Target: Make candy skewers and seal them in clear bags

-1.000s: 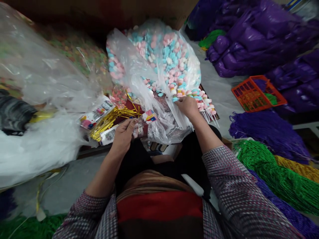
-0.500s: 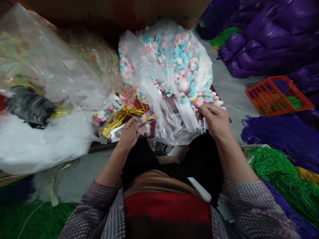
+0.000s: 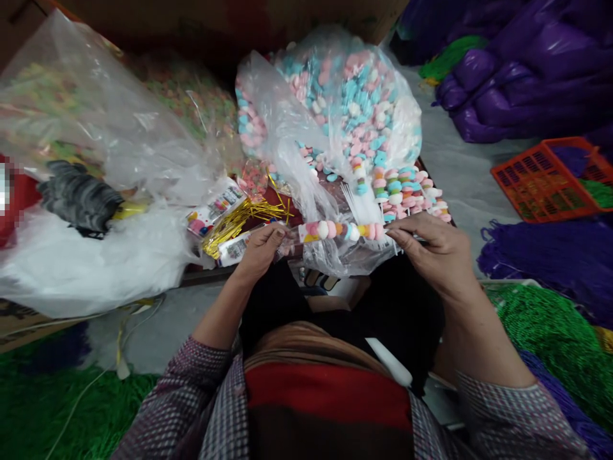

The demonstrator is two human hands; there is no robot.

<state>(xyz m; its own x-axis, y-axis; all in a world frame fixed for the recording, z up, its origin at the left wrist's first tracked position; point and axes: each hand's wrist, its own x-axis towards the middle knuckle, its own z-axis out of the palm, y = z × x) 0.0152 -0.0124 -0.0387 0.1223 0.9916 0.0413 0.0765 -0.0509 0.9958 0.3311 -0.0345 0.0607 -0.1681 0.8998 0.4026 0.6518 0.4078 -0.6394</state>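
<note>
This looks like a small workshop or packing room, where goods lie in bulk rather than in household amounts. Large clear bags bulge with pink, blue and white sweet-like pieces (image 3: 354, 105) and with greenish-yellow ones (image 3: 45, 96). Along the low counter (image 3: 205, 277) lie a bundle of plain white sticks (image 3: 359, 207), a cluster of loaded sticks (image 3: 407, 188), a heap of gold ties (image 3: 232, 223) and a printed packet (image 3: 225, 199). Bulging purple sacks (image 3: 522, 83) sit on the bare grey floor (image 3: 460, 176), near an orange plastic crate (image 3: 522, 182) and thick masses of purple strands (image 3: 541, 259) and green strands (image 3: 550, 332).
</note>
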